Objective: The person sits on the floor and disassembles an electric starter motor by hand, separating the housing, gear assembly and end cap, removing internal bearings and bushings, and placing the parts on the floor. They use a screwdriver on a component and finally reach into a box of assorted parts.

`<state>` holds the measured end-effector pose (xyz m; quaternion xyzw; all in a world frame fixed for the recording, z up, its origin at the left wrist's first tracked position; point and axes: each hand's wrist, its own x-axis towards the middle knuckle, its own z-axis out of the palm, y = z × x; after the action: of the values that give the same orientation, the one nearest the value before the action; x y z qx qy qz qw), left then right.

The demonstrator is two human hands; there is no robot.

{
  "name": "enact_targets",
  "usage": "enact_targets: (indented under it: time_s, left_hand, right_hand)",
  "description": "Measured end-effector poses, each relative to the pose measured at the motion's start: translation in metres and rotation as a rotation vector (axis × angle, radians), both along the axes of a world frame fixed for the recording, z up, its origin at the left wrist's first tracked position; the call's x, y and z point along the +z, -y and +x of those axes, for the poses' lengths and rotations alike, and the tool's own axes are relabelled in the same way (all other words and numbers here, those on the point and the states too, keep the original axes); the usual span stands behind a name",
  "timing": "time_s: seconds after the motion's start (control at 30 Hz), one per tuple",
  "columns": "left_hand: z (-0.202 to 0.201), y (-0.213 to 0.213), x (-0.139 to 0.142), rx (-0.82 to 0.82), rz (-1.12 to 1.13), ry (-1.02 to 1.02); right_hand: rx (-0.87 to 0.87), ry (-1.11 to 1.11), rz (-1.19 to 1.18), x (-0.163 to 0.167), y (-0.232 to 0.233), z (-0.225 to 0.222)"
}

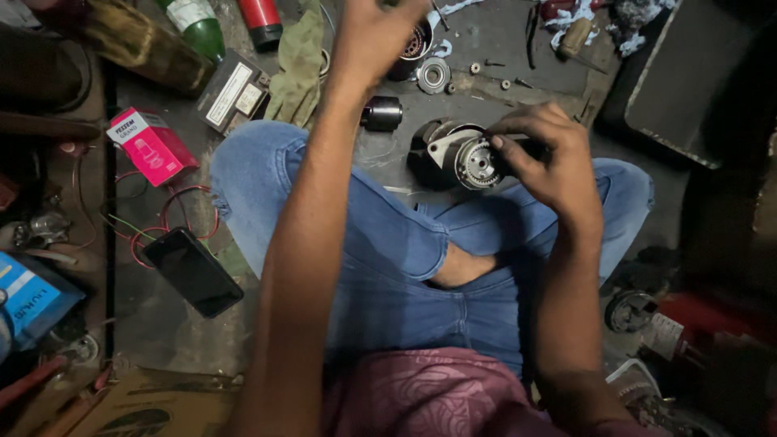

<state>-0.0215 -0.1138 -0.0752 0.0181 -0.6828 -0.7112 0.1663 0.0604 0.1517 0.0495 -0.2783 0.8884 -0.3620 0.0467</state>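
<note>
Risk — our right hand pinches the motor loosely; it may slip while our left hand reaches far — grip unclear.

On the floor to my left I see a pink carton lying flat, and nearer to me a black phone face up, with red wires looped between the two. A blue box sits at the far left edge. Up top, a green bottle and a red can lie near each other, beside a crumpled olive glove. A dark metal tray fills the upper right corner.
</note>
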Motion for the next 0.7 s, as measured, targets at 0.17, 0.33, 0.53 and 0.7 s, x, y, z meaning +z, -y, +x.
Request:
enact_targets:
  time_s: [0.17,0.33,0.53,0.7]
  left_hand:
    - [0.016,-0.022,0.031,-0.726,-0.184,0.169]
    - [0.026,-0.031,0.036,-1.004,-0.413,0.284]
    - [0.042,-0.035,0.047,-1.057,-0.502,0.123]
    - [0.101,-0.062,0.043,-0.574,-0.878,-0.114]
  right_hand:
    - [0.037,0.034,-0.030,0.001,-0.002,0.001]
    - [0.022,0.015,-0.030,-0.004,-0.006,0.005]
    - [-0.132,0.014,-0.144,-0.030,-0.042,0.004]
    - [-0.482,0.364,-0.744,-0.077,-0.093,-0.026]
